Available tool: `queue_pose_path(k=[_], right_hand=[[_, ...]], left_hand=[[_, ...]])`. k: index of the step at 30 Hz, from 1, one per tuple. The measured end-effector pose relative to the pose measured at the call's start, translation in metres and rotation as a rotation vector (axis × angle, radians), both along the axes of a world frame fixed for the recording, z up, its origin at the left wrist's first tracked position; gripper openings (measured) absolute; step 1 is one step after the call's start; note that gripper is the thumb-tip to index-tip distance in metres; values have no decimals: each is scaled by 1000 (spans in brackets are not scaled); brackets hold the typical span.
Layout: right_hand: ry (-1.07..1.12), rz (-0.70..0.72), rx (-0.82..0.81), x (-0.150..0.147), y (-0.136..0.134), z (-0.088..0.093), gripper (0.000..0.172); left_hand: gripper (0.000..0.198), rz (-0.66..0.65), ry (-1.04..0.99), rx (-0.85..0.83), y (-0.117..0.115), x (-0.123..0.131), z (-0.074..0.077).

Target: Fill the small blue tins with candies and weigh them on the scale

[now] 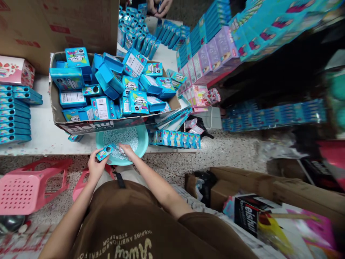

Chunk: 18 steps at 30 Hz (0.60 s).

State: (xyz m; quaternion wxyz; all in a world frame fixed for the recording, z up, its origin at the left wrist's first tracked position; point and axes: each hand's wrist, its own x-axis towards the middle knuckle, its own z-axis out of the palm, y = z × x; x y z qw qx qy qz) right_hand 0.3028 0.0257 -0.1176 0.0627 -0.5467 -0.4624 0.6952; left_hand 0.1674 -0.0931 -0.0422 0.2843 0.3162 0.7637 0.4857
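The small carton (104, 153) is a slim, glossy blue block with green and white print and a dark round spot on its upward face; it sits tilted over the left rim of the basin (146, 142), at the near edge of the desk (61, 144). The left hand (96, 164) grips it between thumb and fingers. The right hand (127, 151) dips into the pale, rounded pellets (124, 135); whether it clasps any, I cannot tell. The basin is smooth turquoise plastic, round, jutting past the desk's near edge. Behind it stands an open-topped corrugated cardboard box (129, 121), heaped with shiny, sharp-cornered blue packets (107, 80). Left, below the desk edge, is a pink stool (24, 190) of perforated plastic.
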Motion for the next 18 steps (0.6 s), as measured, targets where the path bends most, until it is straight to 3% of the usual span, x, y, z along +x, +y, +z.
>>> queue_pose_path(k=[4, 8, 10, 13, 18], right_hand=[[219, -207, -179, 13, 14, 35, 42], [751, -722, -486, 17, 25, 79, 29], [856, -868, -502, 14, 26, 98, 29], [834, -939, -406, 7, 22, 116, 32], [696, -887, -170, -2, 14, 127, 39]], left_hand=[[39, -65, 95, -25, 4, 3, 8], [31, -250, 227, -12, 10, 10, 19], [29, -325, 247, -6, 15, 16, 24], [29, -392, 264, -12, 21, 23, 28], [29, -446, 276, 2, 30, 26, 32]])
